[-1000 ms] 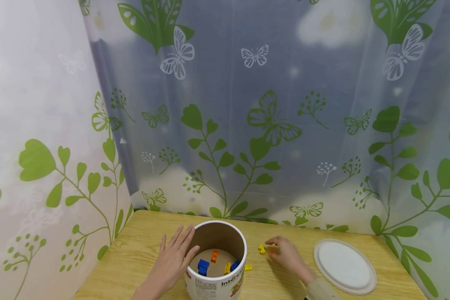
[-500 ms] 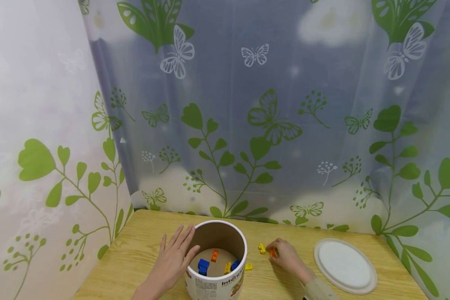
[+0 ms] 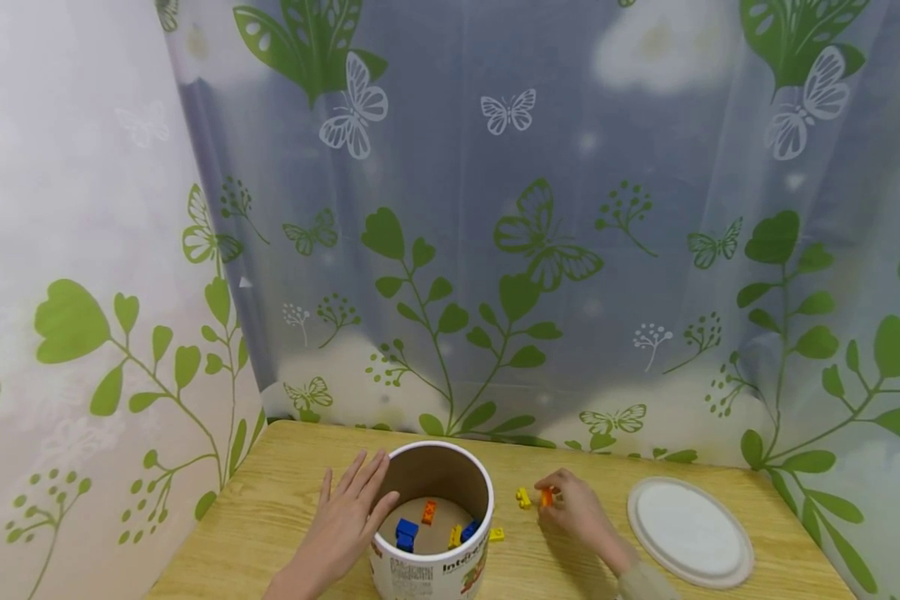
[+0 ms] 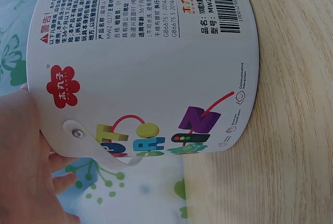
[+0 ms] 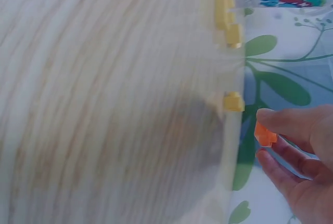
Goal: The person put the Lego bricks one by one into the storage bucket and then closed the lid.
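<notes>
A round white cardboard bucket (image 3: 429, 575) with printed sides stands on the table. My left hand (image 3: 347, 517) rests at its left rim with the fingers straight; the left wrist view shows the hand (image 4: 26, 167) beside the bucket's thin handle strap (image 4: 106, 151). On the bucket floor lie blue bricks (image 3: 407, 533), an orange brick (image 3: 429, 512) and a yellow brick (image 3: 455, 536). To the right, my right hand (image 3: 579, 512) pinches another orange brick (image 5: 265, 134) between thumb and fingers, close over the tabletop.
Just left of the right hand sits a small yellow brick piece (image 3: 523, 498). Another yellow brick (image 3: 497, 534) lies against the bucket's right side. A round white lid (image 3: 690, 533) is flat on the wooden table (image 3: 292, 467). Patterned curtains (image 3: 435, 317) close off the back and sides.
My right hand's fingers have closed on the orange brick, which now shows tilted up between them. The left hand and the bucket stay where they were.
</notes>
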A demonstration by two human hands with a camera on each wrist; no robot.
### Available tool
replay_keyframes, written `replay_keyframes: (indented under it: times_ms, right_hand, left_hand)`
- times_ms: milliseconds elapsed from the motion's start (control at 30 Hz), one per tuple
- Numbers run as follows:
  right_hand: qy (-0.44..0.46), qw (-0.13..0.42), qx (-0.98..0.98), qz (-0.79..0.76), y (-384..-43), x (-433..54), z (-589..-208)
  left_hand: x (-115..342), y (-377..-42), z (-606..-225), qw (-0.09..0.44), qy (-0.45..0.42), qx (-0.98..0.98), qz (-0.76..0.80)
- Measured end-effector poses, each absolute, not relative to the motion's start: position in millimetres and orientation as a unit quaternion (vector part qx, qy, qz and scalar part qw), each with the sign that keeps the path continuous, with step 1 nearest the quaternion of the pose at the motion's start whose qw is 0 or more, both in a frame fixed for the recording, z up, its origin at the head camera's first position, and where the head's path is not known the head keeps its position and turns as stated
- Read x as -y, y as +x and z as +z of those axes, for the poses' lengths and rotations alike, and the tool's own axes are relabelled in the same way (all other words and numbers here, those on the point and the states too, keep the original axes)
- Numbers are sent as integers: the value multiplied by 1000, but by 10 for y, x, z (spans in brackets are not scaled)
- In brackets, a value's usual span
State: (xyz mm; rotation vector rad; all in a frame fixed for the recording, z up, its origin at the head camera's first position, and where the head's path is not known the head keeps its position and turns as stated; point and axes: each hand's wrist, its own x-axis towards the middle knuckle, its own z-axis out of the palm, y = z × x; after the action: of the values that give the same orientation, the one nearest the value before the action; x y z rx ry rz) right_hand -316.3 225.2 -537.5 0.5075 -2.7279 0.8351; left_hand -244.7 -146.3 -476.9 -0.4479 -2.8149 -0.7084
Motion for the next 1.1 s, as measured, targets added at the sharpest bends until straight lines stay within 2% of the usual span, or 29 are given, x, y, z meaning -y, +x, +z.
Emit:
replay_keyframes:
  times_ms: [233,633,1100]
  right_hand:
    - [172,151,929,290,-3117,-2214,-5241]
    - [156,171,919,319,-3044,-2133,-5046]
    - [203,215,899,323,-2964,-1886,-4714]
  left_hand:
    - [1466,-2444,-4766,102,-153,954,-239]
    - [1461,-2431,-4757,107,-153,951,-245]
    - [1459,-2434,-4756,110,-151,953,-238]
